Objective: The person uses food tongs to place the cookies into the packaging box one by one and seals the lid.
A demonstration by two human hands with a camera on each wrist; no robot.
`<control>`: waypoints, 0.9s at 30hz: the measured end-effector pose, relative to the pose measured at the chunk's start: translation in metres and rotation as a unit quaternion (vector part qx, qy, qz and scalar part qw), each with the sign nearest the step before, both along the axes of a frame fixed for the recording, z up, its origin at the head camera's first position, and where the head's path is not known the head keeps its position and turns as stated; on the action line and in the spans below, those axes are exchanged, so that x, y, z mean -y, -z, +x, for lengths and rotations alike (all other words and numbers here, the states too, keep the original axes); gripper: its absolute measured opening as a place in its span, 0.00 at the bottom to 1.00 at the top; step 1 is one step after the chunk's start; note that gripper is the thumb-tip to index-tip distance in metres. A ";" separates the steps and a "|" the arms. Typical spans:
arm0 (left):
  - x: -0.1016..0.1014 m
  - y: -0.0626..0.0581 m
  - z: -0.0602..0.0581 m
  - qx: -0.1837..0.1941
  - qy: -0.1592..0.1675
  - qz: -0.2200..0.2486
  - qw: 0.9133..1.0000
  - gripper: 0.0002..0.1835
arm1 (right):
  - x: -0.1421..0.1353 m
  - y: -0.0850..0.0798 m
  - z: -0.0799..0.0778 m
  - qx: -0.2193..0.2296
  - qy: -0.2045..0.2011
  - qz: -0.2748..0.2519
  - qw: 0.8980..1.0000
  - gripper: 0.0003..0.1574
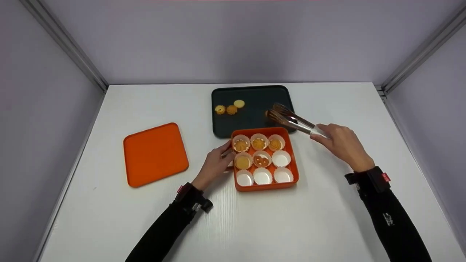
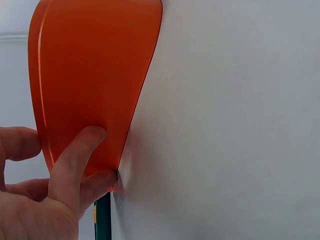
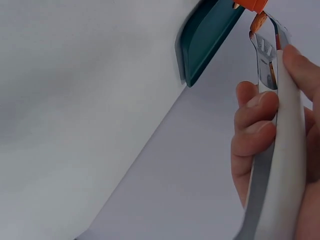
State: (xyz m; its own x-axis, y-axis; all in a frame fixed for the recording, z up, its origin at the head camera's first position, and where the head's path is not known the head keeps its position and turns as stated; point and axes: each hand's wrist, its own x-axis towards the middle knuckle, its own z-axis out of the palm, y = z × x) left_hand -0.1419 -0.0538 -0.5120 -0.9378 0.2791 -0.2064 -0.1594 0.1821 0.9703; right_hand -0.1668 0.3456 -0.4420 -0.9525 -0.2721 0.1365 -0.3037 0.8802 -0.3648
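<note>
An orange box [image 1: 267, 186] holds rows of white paper cups. Piped cookies fill the back row; the middle row has a flat round cookie [image 1: 243, 162] and a pretzel-shaped cookie [image 1: 261, 161]. Other cups [image 1: 263, 176] show bare white bottoms. My left hand [image 1: 215, 163] touches the box's left side, its fingertips [image 2: 95, 134] against the outer wall and one at the rim. My right hand [image 1: 340, 143] grips metal tongs [image 1: 300, 125] by their pale handles. Between the tong tips sits a brown cookie [image 3: 258, 21], over the right part of the dark green tray [image 1: 255, 122].
Several small cookies [image 1: 232, 110] lie at the green tray's left, behind the box. An orange lid-like tray [image 1: 156, 154] lies flat to the left on the white table [image 1: 255, 229]. Pale walls [image 1: 233, 43] bound the table at the back and sides.
</note>
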 end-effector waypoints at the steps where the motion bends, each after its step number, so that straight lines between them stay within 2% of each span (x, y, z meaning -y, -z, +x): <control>1: 0.000 0.000 0.000 0.002 -0.002 0.002 1.000 0.33 | -0.001 -0.001 0.002 -0.005 -0.002 0.002 1.000 0.34; 16: 0.001 -0.002 0.000 0.004 -0.001 0.003 1.000 0.33 | -0.013 -0.015 0.038 -0.070 -0.041 -0.011 0.997 0.29; 21: 0.001 -0.002 0.000 0.005 0.001 0.000 1.000 0.33 | -0.011 -0.021 0.048 -0.063 -0.048 0.009 0.997 0.27; 27: 0.002 0.001 -0.001 -0.015 0.004 -0.006 1.000 0.33 | -0.015 -0.027 0.061 -0.071 -0.069 0.028 0.995 0.25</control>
State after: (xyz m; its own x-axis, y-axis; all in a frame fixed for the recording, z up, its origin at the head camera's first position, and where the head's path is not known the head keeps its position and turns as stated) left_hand -0.1427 -0.0555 -0.5132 -0.9413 0.2845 -0.1817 -0.1285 0.1958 0.9722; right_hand -0.1061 0.3606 -0.4146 -0.8781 -0.4095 0.2473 -0.4674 0.8447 -0.2609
